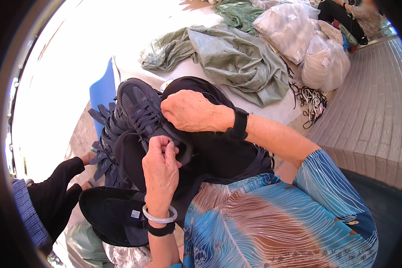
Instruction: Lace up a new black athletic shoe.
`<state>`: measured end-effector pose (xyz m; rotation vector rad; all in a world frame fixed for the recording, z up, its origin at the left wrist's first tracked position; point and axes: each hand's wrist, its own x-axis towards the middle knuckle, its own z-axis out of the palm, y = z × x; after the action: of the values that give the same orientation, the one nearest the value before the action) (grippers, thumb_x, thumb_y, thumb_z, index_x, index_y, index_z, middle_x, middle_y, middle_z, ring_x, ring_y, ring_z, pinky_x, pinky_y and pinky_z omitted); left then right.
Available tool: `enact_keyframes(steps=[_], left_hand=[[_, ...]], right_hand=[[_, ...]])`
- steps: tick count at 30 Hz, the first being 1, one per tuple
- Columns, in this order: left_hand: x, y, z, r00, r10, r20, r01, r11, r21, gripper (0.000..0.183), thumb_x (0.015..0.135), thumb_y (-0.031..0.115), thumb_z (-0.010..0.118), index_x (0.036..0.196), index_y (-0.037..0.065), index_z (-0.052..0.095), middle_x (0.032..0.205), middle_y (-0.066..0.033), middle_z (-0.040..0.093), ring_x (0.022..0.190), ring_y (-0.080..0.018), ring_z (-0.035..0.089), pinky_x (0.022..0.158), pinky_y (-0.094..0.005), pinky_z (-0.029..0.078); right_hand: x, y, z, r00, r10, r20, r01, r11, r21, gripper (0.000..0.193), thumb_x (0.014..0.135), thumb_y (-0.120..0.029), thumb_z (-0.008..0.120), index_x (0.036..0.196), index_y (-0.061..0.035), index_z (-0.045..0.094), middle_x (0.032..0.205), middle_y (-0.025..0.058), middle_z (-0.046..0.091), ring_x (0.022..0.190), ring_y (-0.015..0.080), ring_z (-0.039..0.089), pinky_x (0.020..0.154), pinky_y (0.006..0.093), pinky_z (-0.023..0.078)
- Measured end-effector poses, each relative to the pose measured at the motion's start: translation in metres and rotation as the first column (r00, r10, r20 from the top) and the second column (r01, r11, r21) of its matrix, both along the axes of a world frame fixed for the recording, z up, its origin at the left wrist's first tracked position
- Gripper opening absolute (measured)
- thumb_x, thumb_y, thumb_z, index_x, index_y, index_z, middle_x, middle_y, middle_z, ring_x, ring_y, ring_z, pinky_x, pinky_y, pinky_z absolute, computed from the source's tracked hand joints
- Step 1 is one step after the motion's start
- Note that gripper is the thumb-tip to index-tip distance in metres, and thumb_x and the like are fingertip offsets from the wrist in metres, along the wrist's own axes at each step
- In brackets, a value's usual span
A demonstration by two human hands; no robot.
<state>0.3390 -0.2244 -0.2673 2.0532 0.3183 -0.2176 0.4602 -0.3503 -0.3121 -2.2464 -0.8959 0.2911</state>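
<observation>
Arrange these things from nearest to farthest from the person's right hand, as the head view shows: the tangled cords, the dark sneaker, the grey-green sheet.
From the right hand:
1. Dark sneaker: right by its fingers, on the left.
2. Grey-green sheet: beyond the hand, toward the upper right.
3. Tangled cords: farther away, to the right.

Informal shoe workshop, bulging plastic bags (288, 33), tangled cords (312, 102), stacked dark shoes (116, 123)

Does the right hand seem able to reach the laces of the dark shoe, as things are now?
Probably yes: the right hand is close beside the dark shoe, and nothing visible blocks its way to the laces. The left hand sits lower in the picture, leaving most laces exposed.
</observation>
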Motion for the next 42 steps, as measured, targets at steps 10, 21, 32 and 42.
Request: enact_keyframes(steps=[10,21,32,42], left_hand=[[0.029,0.008,-0.021,0.997,0.062,0.056,-0.076,0.943,0.323,0.023,0.091,0.012,0.055,0.108,0.0,0.064,0.077,-0.0182,0.068,0.065,-0.0285,0.066,0.064,-0.0349,0.05],[0.028,0.005,-0.012,0.98,0.193,-0.04,-0.188,0.977,0.1,0.026,0.093,0.012,0.055,0.113,-0.002,0.064,0.06,-0.0012,0.056,0.045,-0.006,0.048,0.04,-0.0225,0.04],[0.029,0.003,-0.016,0.982,0.182,-0.039,-0.178,0.979,0.097,0.028,0.09,0.008,0.054,0.115,0.002,0.065,0.059,0.0007,0.053,0.045,-0.0051,0.047,0.039,-0.0213,0.039],[0.031,0.005,-0.026,0.989,0.112,0.101,-0.146,0.879,0.453,0.014,0.086,0.018,0.061,0.093,0.005,0.064,0.073,-0.0169,0.066,0.071,-0.0349,0.066,0.068,-0.04,0.049]], right_hand=[[0.001,0.004,0.003,0.996,0.069,0.055,-0.064,0.994,-0.094,0.009,0.069,-0.008,0.061,0.073,0.0008,0.063,0.073,0.0185,0.064,0.074,0.0365,0.066,0.063,0.0445,0.053],[0.001,0.006,0.0,0.999,0.045,-0.028,-0.046,0.999,-0.014,0.011,0.067,-0.009,0.062,0.07,-0.0004,0.066,0.068,0.0203,0.064,0.07,0.0385,0.066,0.061,0.0456,0.053],[-0.009,0.004,0.009,0.996,0.089,0.026,-0.085,0.99,-0.112,0.015,0.07,-0.006,0.065,0.081,0.0056,0.064,0.076,0.024,0.066,0.075,0.0383,0.068,0.064,0.0441,0.055],[-0.012,0.014,0.006,0.993,0.112,0.022,-0.109,0.99,-0.094,0.019,0.072,-0.009,0.065,0.084,0.0046,0.06,0.077,0.0213,0.065,0.078,0.0379,0.066,0.065,0.0444,0.053]])
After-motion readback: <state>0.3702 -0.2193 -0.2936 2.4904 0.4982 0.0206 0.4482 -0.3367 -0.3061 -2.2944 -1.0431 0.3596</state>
